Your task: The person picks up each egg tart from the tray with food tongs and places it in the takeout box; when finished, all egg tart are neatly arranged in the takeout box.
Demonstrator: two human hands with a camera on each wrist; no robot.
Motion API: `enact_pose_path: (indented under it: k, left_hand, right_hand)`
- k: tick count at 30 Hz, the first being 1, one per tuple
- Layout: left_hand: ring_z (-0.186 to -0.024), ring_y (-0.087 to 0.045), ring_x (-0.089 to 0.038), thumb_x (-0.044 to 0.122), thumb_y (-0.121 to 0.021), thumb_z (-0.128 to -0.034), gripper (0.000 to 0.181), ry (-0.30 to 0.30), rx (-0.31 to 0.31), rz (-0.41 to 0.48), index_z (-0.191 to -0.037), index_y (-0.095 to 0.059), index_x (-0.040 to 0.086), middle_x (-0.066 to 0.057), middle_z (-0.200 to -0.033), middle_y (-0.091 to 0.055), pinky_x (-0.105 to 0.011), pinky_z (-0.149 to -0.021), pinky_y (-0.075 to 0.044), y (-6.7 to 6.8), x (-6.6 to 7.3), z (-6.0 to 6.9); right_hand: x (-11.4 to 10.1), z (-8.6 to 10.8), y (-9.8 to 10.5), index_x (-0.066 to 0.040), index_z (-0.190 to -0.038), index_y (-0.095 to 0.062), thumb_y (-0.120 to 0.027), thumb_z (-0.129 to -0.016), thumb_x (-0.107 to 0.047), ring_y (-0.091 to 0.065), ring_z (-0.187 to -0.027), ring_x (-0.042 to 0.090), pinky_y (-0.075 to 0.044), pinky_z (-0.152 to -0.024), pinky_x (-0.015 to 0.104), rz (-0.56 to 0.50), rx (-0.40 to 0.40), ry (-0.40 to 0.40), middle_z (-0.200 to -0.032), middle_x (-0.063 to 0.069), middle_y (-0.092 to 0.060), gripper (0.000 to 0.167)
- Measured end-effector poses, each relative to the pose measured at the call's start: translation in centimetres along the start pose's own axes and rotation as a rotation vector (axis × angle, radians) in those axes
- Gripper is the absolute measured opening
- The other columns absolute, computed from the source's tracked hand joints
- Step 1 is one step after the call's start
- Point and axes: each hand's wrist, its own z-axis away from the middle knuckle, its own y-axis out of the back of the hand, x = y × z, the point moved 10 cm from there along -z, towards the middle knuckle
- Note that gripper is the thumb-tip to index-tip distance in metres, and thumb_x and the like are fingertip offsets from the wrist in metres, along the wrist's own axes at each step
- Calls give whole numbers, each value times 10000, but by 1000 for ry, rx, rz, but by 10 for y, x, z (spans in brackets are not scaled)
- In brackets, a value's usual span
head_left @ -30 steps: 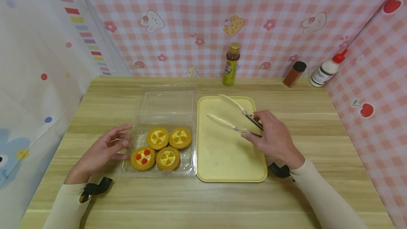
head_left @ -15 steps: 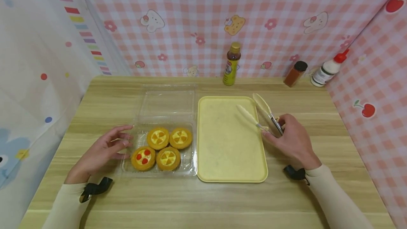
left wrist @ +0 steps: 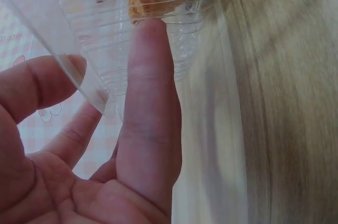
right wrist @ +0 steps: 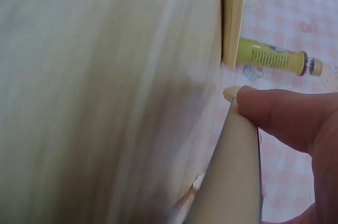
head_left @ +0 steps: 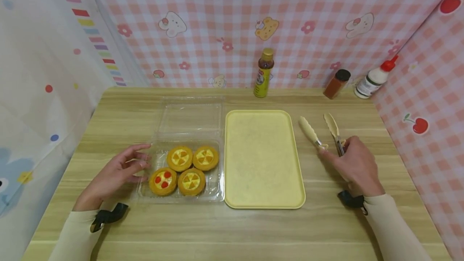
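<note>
My right hand (head_left: 357,166) grips a pair of tongs (head_left: 309,130) with cream tips and metal arms. The tongs' two arms are spread apart, to the right of the yellow tray (head_left: 264,160), with nothing between them. At the left side of a clear plastic container (head_left: 214,191), my left hand (head_left: 114,174) rests its fingers against the wall and rim; in the left wrist view one long finger (left wrist: 149,92) lies straight along the outside. Inside the container sit three tarts with orange wedges (head_left: 191,181) and one tart with red dots (head_left: 163,181). The container's lid (head_left: 192,118) lies folded back.
A yellow-labelled bottle (head_left: 262,79) stands behind the tray at the table's back edge. Farther right are a black-capped spice jar (head_left: 335,85) and a white bottle with a red cap (head_left: 373,81). Patterned cloth hangs behind and on both sides.
My right hand has carried the tongs rightward from above the tray to beyond its right edge. The left hand, container and tarts stay where they were.
</note>
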Motion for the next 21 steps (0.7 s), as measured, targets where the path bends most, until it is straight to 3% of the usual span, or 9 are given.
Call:
enact_pose_path:
  k: [6,13,21]
  left_hand:
    - [-1095,-690,-109,204,-534,-1126,537,-16,-4,0,-1621,-360,88,-154,-1337,-533,-356,-829,-664,0,1,0]
    - [-1096,-689,-103,188,-529,-1128,529,-28,-6,-1,-1618,-362,83,-101,-1323,-552,-351,-824,-664,0,2,0]
    - [-1088,-690,-97,196,-526,-1129,535,-30,-1,-12,-1621,-356,73,-126,-1325,-543,-352,-822,-665,1,1,0]
  right_hand:
    - [10,5,1,13,-1018,-492,-752,-789,-801,-543,-644,296,-408,-450,379,16,-37,-59,-830,151,-545,885]
    - [10,6,-1,41,-1041,-475,-767,-753,-823,-550,-641,313,-417,-442,388,41,-52,-62,-828,168,-528,957]
    - [10,7,0,55,-1068,-476,-739,-759,-846,-578,-661,342,-412,-457,379,68,-59,-52,-833,197,-555,988]
